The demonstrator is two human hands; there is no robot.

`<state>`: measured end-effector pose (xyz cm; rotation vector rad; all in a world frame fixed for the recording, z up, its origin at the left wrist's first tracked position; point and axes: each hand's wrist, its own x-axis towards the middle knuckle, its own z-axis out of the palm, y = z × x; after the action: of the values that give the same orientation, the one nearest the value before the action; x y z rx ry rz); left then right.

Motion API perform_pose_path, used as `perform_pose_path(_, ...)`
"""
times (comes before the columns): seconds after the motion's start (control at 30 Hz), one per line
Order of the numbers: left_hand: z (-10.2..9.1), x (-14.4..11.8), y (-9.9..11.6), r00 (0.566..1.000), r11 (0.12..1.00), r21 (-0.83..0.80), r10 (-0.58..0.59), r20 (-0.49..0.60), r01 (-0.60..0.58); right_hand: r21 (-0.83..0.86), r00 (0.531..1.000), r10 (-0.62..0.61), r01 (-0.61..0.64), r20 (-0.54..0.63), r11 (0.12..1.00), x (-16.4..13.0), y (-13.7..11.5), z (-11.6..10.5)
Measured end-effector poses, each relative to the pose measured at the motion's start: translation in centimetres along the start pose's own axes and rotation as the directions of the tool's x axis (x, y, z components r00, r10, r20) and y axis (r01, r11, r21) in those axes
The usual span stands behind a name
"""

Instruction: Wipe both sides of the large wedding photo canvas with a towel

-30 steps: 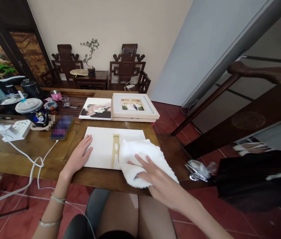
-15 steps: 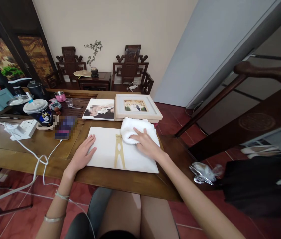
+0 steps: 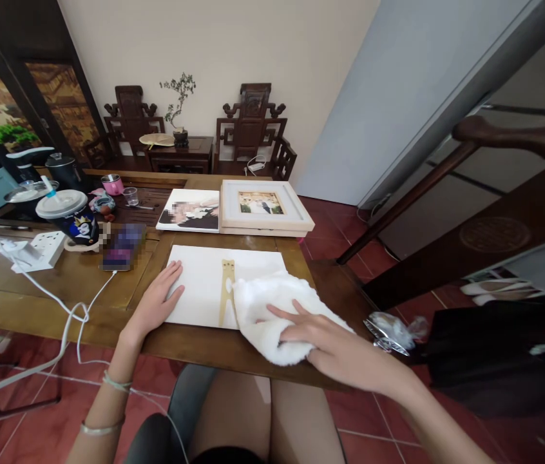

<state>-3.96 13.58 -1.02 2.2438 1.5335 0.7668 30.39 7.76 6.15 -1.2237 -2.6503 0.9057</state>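
Note:
A flat white panel (image 3: 200, 283) lies on the wooden table in front of me, with a tan A-shaped stand piece (image 3: 227, 270) along its middle. My left hand (image 3: 159, 296) rests on the panel's left edge, fingers stretched out and holding nothing. Over the panel's right part and its front right corner spreads a white fluffy cloth (image 3: 272, 309), which covers one leg of the stand piece. My right hand (image 3: 314, 335) is on the cloth, fingers partly pressed into its folds.
Behind the panel lie a photo print (image 3: 189, 211) and a framed picture (image 3: 265, 206). To the left are a phone (image 3: 124, 248) on a charging cable, a lidded cup (image 3: 69, 216) and a power strip (image 3: 40, 251). A wooden chair (image 3: 446, 212) stands at the right.
My right hand has moved toward me and to the right with the cloth, which is now more spread out and reaches past the panel's front edge. My left hand stays on the panel.

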Motion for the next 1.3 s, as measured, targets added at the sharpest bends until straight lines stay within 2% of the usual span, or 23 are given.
perform_pose_path(0.07,0.0,0.0,0.0,1.000,1.000,0.003,-0.003,0.005,0.003,0.076,0.998,-0.030,0.034,-0.052,0.997,1.3,2.2,-0.5)
perform_pose_path(0.17,0.0,0.0,0.0,1.000,1.000,0.001,-0.002,0.007,0.002,0.110,0.980,-0.021,0.044,-0.200,0.993,4.5,5.6,-1.0)
perform_pose_path(0.3,-0.1,0.0,0.1,1.000,1.000,-0.011,-0.001,-0.001,0.001,-0.027,0.931,0.018,-0.030,-0.365,0.999,9.0,7.9,-1.3)
perform_pose_path(0.43,-0.1,0.1,0.1,1.000,1.000,-0.014,0.002,-0.003,-0.002,-0.100,0.905,0.042,-0.093,-0.424,0.991,10.9,7.1,-0.5)
perform_pose_path(0.57,-0.1,0.1,0.1,1.000,1.000,-0.006,0.003,-0.002,-0.003,-0.219,0.912,0.049,-0.149,-0.407,0.964,9.4,4.8,1.2)
perform_pose_path(0.7,-0.1,0.1,0.1,1.000,1.000,-0.009,0.000,0.002,0.000,-0.209,0.965,0.025,-0.082,-0.260,0.974,5.3,1.7,1.9)
perform_pose_path(0.8,-0.1,0.1,0.1,1.000,1.000,-0.014,0.001,0.003,-0.001,-0.116,0.994,0.010,-0.023,-0.110,0.993,1.8,-0.3,1.2)
perform_pose_path(0.93,-0.1,0.0,0.1,1.000,1.000,-0.009,-0.004,0.008,0.004,0.014,0.999,-0.035,0.034,0.037,0.999,-0.3,-0.4,-0.7)
perform_pose_path(1.03,-0.1,0.0,0.1,1.000,1.000,-0.002,-0.010,0.018,0.010,0.078,0.999,-0.040,0.039,0.019,0.996,1.2,1.7,-1.5)
perform_pose_path(1.17,-0.1,0.0,0.1,1.000,1.000,-0.005,-0.006,0.010,0.006,0.048,0.983,0.061,-0.053,-0.173,0.997,6.5,3.8,-0.9)
perform_pose_path(1.3,-0.1,0.0,0.1,1.000,1.000,-0.014,-0.006,-0.007,0.006,-0.052,0.929,0.149,-0.176,-0.337,0.983,11.3,2.0,0.9)
